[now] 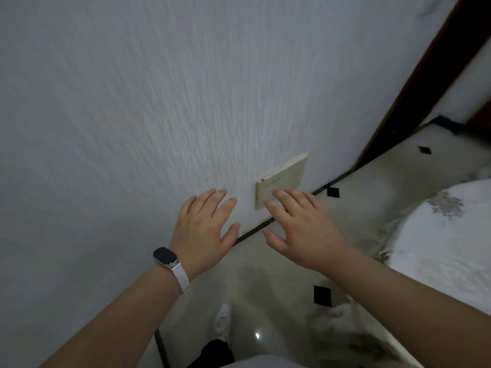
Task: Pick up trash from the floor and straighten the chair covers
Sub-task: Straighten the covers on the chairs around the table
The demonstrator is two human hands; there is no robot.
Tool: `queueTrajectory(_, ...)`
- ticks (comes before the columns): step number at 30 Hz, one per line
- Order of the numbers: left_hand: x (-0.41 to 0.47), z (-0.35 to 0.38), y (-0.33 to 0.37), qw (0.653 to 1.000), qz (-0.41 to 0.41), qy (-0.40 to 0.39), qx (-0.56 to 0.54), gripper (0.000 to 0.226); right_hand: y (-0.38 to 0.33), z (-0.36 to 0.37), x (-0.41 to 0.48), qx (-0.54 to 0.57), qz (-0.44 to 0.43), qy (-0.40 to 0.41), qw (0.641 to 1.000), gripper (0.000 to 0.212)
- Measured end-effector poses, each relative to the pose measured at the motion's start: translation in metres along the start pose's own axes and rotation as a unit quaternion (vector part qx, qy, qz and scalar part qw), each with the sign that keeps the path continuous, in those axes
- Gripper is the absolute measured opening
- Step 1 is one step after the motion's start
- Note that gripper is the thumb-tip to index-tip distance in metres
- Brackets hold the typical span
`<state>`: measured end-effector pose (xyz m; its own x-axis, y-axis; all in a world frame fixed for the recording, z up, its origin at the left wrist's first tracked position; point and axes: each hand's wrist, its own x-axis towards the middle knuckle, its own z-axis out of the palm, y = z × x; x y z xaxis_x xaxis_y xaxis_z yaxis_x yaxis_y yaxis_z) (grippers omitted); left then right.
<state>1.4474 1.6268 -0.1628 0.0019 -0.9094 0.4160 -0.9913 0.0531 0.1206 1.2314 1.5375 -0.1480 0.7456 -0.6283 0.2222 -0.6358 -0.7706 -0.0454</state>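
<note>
Left hand (204, 227), right hand (303, 229), outstretched, seemingly flat

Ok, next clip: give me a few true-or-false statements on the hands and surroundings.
1. Both the left hand and the right hand are open and hold nothing. True.
2. The watch sits on the right wrist. False: it is on the left wrist.
3. A beige wall plate is set low on the wall. True.
4. The floor is plain. False: pale tiles carry black diamond insets.
5. The left hand grips the white embroidered cover. False: the cover lies at right, untouched.
</note>
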Motion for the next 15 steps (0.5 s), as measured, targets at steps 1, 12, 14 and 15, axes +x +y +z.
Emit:
queueTrajectory(1, 0.017, 0.007, -0.007, 1.0, 0.015, -0.003, -0.011, 0.046, 0.006, 0.001, 0.01, -0.011, 0.016, -0.002, 1.0, 0.057)
queueTrajectory(12, 0.202, 0.069, -0.042, 0.978, 0.15, -0.008, -0.146, 0.048, 0.084, -0.007, 0.091, -0.113, 0.197, 0.042, 0.973, 0.055)
queueTrajectory(14, 0.222, 0.082, -0.035, 0.971, 0.176, -0.007, -0.162, 0.047, 0.1, -0.002, 0.088, -0.12, 0.223, 0.056, 0.966, 0.054)
queueTrajectory(15, 0.232, 0.089, -0.032, 0.968, 0.187, -0.004, -0.168, 0.046, 0.109, 0.0, 0.086, -0.124, 0.236, 0.06, 0.962, 0.054)
